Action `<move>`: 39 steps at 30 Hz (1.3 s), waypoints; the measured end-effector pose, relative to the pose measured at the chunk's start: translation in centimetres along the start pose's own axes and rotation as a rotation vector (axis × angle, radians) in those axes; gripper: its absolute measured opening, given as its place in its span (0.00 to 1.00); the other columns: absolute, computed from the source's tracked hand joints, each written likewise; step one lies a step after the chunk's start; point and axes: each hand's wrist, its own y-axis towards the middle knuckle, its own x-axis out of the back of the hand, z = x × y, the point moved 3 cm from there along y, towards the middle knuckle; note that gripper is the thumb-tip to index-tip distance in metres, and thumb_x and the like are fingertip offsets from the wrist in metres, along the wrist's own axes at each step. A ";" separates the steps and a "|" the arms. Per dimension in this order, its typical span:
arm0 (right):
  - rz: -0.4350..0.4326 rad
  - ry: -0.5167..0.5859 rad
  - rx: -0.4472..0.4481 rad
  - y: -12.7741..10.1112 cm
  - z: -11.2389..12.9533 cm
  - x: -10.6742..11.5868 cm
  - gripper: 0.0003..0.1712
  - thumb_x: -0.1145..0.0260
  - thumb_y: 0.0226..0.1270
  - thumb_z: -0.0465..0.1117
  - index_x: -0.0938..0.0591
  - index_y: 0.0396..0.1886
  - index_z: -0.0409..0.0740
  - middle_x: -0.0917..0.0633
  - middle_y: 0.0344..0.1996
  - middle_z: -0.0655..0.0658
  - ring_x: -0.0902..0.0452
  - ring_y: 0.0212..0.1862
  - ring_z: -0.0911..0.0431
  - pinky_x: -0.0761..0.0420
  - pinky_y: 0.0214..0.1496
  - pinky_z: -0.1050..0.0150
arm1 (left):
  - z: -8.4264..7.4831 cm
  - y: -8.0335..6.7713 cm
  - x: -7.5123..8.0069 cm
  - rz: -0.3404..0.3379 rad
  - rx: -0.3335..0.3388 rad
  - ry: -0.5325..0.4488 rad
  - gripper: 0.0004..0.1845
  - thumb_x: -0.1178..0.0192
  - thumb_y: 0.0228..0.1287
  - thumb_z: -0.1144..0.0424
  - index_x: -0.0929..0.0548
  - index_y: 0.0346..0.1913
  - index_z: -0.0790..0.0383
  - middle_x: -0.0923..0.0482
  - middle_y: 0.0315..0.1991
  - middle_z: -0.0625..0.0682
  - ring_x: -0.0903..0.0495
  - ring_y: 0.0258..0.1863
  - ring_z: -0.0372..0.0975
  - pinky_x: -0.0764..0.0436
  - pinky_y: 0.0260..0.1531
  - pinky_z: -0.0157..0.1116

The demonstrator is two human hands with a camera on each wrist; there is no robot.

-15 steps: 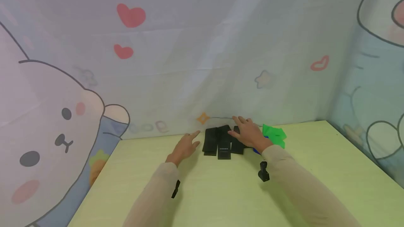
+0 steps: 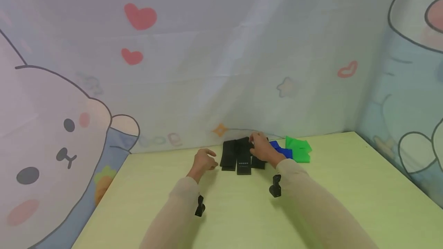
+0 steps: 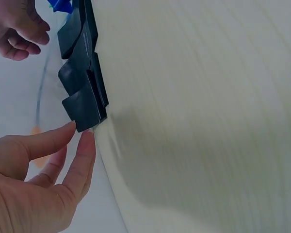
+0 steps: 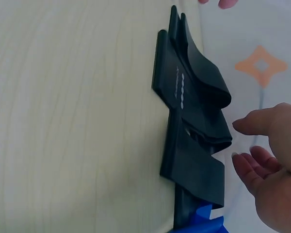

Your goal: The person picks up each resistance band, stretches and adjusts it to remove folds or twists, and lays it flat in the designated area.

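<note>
No lettering, brand or number can be read anywhere. One black band (image 4: 177, 87) on the counter (image 2: 242, 210) carries a short row of pale marks, too small and blurred to make out.

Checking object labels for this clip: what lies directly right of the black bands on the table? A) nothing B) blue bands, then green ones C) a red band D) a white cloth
B: in the head view the blue bands lie just right of the black bands, with the green bands further right on the table.
</note>
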 end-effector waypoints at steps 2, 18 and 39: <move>-0.006 0.031 0.008 0.1 0.0 -0.2 0.16 0.34 0.68 0.30 0.26 0.53 0.32 0.27 0.53 0.33 0.28 0.53 0.43 0.22 0.56 0.49 | -0.1 0.1 -0.3 -0.007 0.014 0.011 0.19 0.36 0.59 0.80 0.22 0.54 0.76 0.17 0.40 0.65 0.13 0.36 0.52 0.13 0.43 0.43; 0.109 0.267 -0.118 1.1 2.7 -3.0 0.18 0.36 0.71 0.38 0.19 0.56 0.33 0.23 0.61 0.33 0.26 0.61 0.41 0.23 0.61 0.47 | 0.1 1.2 -1.9 -0.117 0.068 0.257 0.11 0.23 0.51 0.70 0.17 0.23 0.67 0.18 0.17 0.56 0.16 0.17 0.43 0.13 0.43 0.46; 0.226 0.268 -0.093 1.5 2.3 -5.0 0.23 0.38 0.73 0.40 0.23 0.63 0.33 0.26 0.65 0.33 0.30 0.65 0.39 0.26 0.66 0.46 | 0.7 1.3 -2.7 -0.089 0.063 0.339 0.15 0.22 0.49 0.70 0.22 0.22 0.66 0.22 0.15 0.55 0.27 0.11 0.39 0.31 0.10 0.30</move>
